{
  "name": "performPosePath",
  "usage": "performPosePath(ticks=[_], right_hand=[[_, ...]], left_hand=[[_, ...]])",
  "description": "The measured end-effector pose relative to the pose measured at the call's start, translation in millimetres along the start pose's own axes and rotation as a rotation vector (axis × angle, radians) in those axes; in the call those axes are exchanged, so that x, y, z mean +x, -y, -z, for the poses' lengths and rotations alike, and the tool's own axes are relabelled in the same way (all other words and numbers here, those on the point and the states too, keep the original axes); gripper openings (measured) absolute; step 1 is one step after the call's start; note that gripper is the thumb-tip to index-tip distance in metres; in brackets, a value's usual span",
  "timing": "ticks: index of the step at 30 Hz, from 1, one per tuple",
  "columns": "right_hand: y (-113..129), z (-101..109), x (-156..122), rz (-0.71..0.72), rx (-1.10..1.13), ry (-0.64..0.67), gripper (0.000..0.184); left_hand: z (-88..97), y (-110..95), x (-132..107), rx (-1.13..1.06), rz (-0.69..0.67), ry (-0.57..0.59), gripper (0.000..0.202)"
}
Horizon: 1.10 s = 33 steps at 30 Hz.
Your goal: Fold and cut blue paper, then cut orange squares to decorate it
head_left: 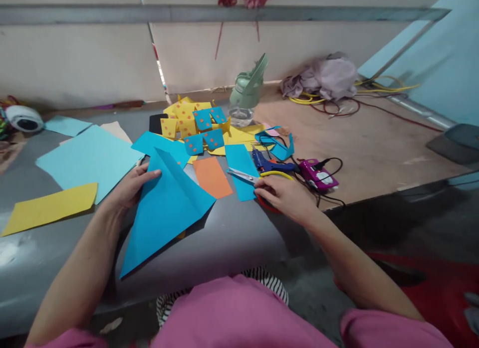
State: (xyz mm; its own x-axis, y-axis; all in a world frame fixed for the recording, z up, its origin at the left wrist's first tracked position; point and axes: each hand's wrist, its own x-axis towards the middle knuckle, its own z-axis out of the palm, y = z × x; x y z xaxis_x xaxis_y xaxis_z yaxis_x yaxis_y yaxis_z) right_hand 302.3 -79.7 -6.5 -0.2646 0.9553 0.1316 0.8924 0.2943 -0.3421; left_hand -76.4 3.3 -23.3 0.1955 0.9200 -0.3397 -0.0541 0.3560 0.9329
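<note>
My left hand grips the left edge of a large blue paper sheet, thumb on top. A crease runs down the sheet, and its lower corner reaches toward the table's front edge. In my right hand is a pair of scissors with yellow and orange handles. Their blades point left over a blue paper strip. Between the sheet and the strip lies an orange paper rectangle. Behind them sit yellow and blue paper glasses shapes with orange spots.
A blue glue gun and a purple box with a cord lie right of the scissors. A green-topped bottle stands behind. Light blue sheets and a yellow strip are at left. A crumpled cloth lies at the back right.
</note>
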Motion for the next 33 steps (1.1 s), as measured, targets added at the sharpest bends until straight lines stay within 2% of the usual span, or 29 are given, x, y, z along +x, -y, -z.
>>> performPosePath(ticks=[3, 6, 8, 10, 13, 15, 18, 22, 24, 26, 30, 33], right_hand=[[11, -8, -9, 0.099, 0.021, 0.016, 0.017], [21, -14, -18, 0.212, 0.069, 0.108, 0.02], [22, -15, -21, 0.223, 0.055, 0.134, 0.02], [17, -13, -20, 0.147, -0.063, 0.076, 0.02], [5, -4, -16, -0.092, -0.383, -0.039, 0.026], [-1, 1, -14, -0.209, -0.544, -0.035, 0.031], [-6, 4, -11, -0.228, -0.628, -0.011, 0.031], [-15, 1, -8, -0.2, -0.66, -0.041, 0.025], [-21, -1, -6, -0.116, -0.623, -0.009, 0.029], [-23, 0, -5, -0.077, -0.535, -0.044, 0.029], [-11, 11, -3, -0.263, -0.245, -0.12, 0.024], [6, 16, -4, -0.336, 0.187, -0.027, 0.034]], left_hand=[[5.8, -5, -6, -0.051, -0.059, -0.056, 0.053], [8.2, -7, -9, -0.087, -0.058, -0.103, 0.055], [7.3, -8, -11, -0.09, -0.067, -0.108, 0.054], [5.9, -9, -12, -0.091, -0.089, -0.104, 0.052], [5.3, -10, -13, -0.107, -0.097, -0.115, 0.047], [5.9, -9, -11, -0.113, -0.104, -0.118, 0.045], [6.2, -5, -9, -0.104, -0.112, -0.096, 0.049], [3.8, -2, -7, -0.081, -0.097, -0.047, 0.064], [2.9, -2, -5, -0.072, -0.135, 0.0, 0.067], [2.9, -2, -3, -0.086, -0.193, 0.022, 0.067], [3.1, -1, 2, -0.137, -0.261, 0.048, 0.064], [2.4, -2, 4, -0.171, -0.308, 0.036, 0.062]])
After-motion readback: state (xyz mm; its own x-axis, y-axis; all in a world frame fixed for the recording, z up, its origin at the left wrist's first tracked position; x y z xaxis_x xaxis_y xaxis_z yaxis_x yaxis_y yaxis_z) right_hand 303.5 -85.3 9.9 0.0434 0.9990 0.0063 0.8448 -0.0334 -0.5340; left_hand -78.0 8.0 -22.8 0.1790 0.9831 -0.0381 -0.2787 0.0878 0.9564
